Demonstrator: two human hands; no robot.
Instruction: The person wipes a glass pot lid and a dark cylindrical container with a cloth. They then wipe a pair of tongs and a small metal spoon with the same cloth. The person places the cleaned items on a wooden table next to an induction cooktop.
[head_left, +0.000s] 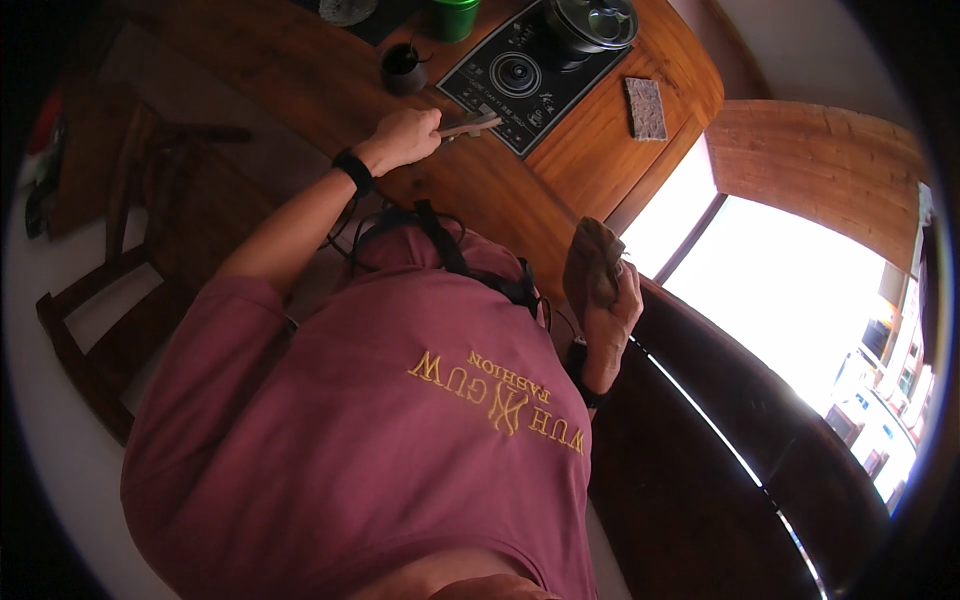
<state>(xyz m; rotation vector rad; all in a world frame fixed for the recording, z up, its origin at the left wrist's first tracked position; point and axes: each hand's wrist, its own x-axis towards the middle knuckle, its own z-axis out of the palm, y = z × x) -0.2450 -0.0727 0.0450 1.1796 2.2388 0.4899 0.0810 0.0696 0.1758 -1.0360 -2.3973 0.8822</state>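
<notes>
My left hand (405, 139) reaches over the front of a wooden table (480, 191), closed around a thin pale stick-like tool (472, 126). I cannot tell exactly which tool it is. Its far end lies over the near edge of a black built-in electric hob (536, 105). On the right, my right hand (616, 304) grips a crumpled brown cloth (595, 259) beside the table's near right edge. A small dark cup (403, 70) with a thin dark item standing in it is just beyond my left hand.
A lidded metal pot (592, 26) stands at the hob's far end. A grey-brown scouring pad or folded cloth (646, 109) lies right of it. Behind the cup is a green container (454, 19), near a clear glass dish (347, 9). Wooden chair (105, 307) at left; dark wooden bench (697, 420) at right.
</notes>
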